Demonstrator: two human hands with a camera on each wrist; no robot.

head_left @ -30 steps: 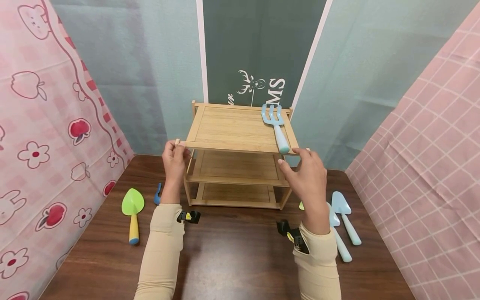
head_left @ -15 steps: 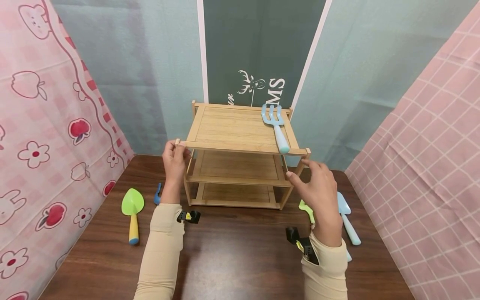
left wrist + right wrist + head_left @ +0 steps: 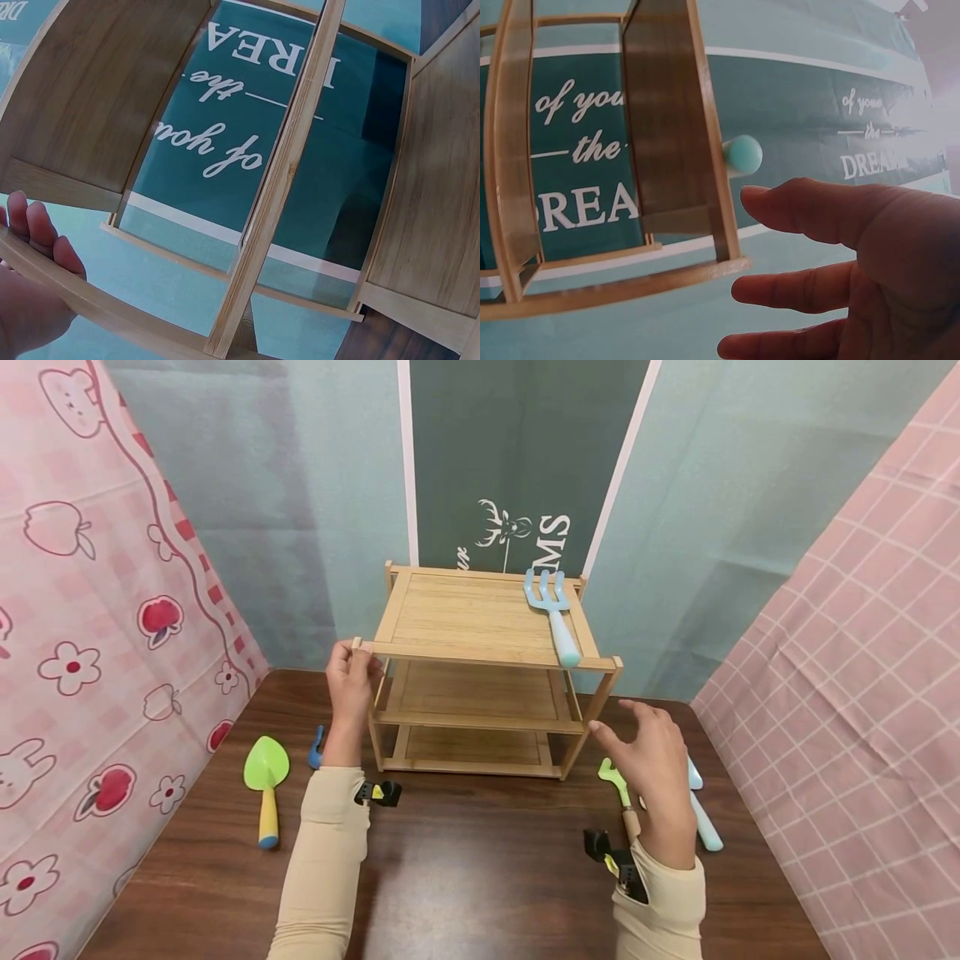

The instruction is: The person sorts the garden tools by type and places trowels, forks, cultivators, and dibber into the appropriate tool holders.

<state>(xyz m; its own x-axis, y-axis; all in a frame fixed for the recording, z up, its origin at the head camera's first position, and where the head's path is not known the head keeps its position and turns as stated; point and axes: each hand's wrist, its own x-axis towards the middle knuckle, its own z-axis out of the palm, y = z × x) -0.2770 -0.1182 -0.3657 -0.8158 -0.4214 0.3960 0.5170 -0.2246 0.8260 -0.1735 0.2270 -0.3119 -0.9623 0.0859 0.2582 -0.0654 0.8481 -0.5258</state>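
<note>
Here, wooden rack [image 3: 465, 618] between both hands [image 3: 350, 681] [image 3: 651, 756]

The left arm [image 3: 322, 860] and right arm [image 3: 662, 906] reach forward, well apart. The left hand [image 3: 351, 683] is raised, curled in a grip, 4 fingertips [image 3: 41, 226] showing. The right hand [image 3: 648, 750] hangs in the air, its thumb [image 3: 806, 210] and fingers [image 3: 795, 291] spread, pointing forward.
</note>
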